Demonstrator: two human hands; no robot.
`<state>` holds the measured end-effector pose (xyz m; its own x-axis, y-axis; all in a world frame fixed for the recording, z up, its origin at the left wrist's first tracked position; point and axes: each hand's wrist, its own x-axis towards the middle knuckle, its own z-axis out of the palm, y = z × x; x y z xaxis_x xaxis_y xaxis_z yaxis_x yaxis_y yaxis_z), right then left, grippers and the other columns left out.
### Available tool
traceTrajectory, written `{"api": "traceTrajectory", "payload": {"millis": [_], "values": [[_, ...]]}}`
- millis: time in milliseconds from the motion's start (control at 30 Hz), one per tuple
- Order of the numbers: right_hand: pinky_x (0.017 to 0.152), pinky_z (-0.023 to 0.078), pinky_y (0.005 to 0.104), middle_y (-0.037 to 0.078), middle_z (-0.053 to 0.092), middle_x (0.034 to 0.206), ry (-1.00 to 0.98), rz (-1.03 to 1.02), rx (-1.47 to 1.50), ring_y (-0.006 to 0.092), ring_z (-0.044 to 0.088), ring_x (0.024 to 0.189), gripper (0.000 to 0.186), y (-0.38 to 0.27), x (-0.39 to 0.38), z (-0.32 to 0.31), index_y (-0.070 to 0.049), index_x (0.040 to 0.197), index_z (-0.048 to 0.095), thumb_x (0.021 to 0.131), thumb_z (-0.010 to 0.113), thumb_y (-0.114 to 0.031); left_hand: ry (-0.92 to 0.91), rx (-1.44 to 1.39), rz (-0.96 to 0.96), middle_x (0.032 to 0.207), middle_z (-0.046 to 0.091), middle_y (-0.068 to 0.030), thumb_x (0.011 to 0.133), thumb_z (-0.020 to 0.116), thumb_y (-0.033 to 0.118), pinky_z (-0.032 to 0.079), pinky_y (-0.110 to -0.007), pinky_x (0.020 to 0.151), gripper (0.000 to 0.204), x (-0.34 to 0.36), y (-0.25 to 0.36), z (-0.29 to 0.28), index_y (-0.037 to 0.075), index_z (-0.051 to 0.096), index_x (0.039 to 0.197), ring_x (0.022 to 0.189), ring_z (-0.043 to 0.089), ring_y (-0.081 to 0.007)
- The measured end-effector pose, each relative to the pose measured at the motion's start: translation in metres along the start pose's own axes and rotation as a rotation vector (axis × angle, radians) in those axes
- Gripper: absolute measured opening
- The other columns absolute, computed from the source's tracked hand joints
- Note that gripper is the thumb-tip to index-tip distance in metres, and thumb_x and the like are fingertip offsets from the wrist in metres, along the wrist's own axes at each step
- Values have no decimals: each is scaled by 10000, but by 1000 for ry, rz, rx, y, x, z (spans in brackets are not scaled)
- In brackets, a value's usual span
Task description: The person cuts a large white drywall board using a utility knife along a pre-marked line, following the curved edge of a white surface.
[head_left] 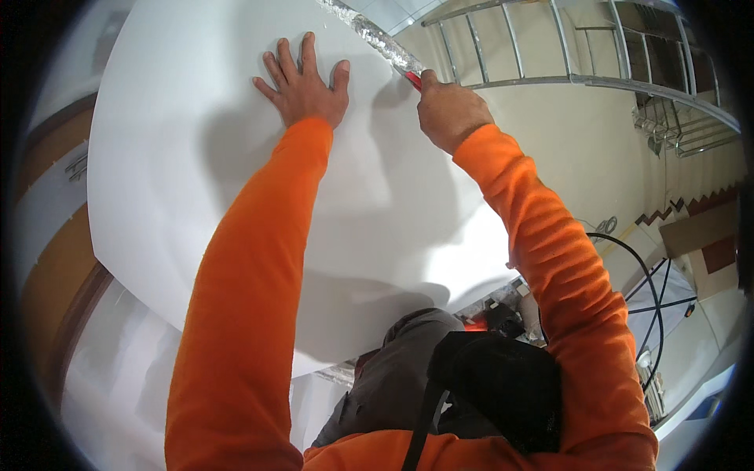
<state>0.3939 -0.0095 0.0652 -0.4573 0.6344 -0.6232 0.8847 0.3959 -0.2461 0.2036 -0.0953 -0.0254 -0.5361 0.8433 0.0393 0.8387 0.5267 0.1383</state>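
Across the white panel [165,180], the left hand [305,93] is lying flat, fingers splayed; the right hand [454,114] is gripping a red tool [413,79] at the far edge: edge work, seemingly, calling for steady control next.

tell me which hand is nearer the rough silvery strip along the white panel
Right. The right hand grips a red object at the strip's lower end; the left hand is spread on the panel, left of the strip.
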Motion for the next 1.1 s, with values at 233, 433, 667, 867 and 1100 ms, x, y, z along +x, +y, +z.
{"api": "traceTrajectory", "payload": {"millis": [233,433,667,867,1100], "values": [[840,540,508,213,701,969,-3,20,25,404,687,948,297,-22,28,-17,0,1239,492,970,431,-113,8,-30,6,1605,196,-146,947,510,585,48,-670,1169,710,2,4,-2,243,309,1536,1503,84,-417],[847,542,501,214,699,975,-67,30,-5,400,688,949,312,-14,18,-18,23,1245,482,969,427,-113,2,-25,17,1610,182,-155,950,508,586,41,-669,1170,719,1,5,-3,239,293,1542,1504,81,-415],[828,546,508,205,699,968,-157,12,-51,394,691,931,312,-12,19,-29,13,1242,488,971,425,-129,-6,-19,6,1605,198,-154,947,487,609,54,-684,1159,723,1,-1,-4,254,287,1545,1497,99,-422],[826,544,514,208,699,966,-110,58,14,403,688,930,297,-17,26,-25,10,1216,501,964,446,-138,16,-32,22,1598,216,-156,940,491,614,56,-691,1154,720,1,3,0,254,310,1537,1494,113,-420],[845,533,527,250,692,958,-58,56,-26,425,681,921,289,-5,3,-12,17,1194,498,956,434,-133,47,-38,20,1595,225,-143,939,498,613,56,-693,1157,706,1,-2,2,256,328,1524,1493,125,-410]]}}
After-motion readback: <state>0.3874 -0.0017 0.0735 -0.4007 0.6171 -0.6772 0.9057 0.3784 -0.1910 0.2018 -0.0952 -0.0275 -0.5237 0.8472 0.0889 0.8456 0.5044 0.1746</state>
